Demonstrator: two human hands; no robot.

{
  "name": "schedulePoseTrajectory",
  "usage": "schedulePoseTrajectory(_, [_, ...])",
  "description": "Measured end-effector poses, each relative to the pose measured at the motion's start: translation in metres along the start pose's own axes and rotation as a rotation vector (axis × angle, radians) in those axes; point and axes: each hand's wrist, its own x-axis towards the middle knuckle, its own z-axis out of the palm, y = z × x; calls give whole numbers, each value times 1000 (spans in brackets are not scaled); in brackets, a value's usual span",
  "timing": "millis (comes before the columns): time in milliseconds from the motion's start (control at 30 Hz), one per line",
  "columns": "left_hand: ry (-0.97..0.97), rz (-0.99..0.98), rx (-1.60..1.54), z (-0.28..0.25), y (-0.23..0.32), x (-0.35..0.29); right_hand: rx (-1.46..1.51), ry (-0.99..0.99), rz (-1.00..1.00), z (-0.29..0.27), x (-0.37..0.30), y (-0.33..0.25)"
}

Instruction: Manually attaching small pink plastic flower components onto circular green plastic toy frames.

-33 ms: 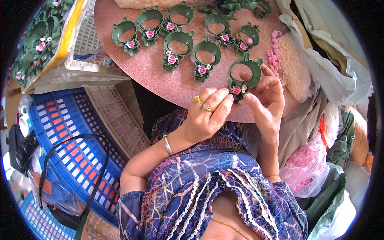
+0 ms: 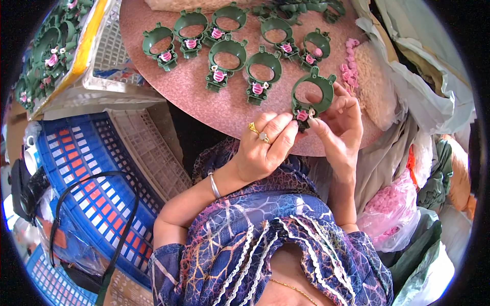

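Both hands hold one green plastic part [image 2: 329, 97] at the near edge of the table. It has a large open ring at the top and a narrow base carrying a pink striped piece [image 2: 302, 115] and a small white piece [image 2: 311, 112]. My left hand [image 2: 268, 140] pinches the base from the left, fingers bent together. Around the right side of the part curls my right hand [image 2: 343, 127], its thumb tip by the white piece and its fingers behind the ring. Several similar green ring parts [image 2: 264, 71] with pink pieces lie on the table farther off.
The round pinkish table [image 2: 194, 97] holds a row of small pink pieces [image 2: 350, 66] and a pile of pale small pieces [image 2: 375, 86] at right. A white crate [image 2: 109, 84] with green parts and a blue basket [image 2: 76, 153] stand left. A bag of pink pieces [image 2: 390, 209] is at lower right.
My right thumb tip has shifted very slightly up toward the white piece. All else looks the same.
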Motion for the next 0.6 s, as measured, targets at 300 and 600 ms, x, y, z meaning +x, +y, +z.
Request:
schedulePoseTrajectory(300, [-40, 16, 0, 6, 0, -4, -30, 0, 121, -12, 4, 1])
schedulePoseTrajectory(600, [-216, -78, 160, 7, -2, -1, -1162, 306, -327, -76, 37, 17])
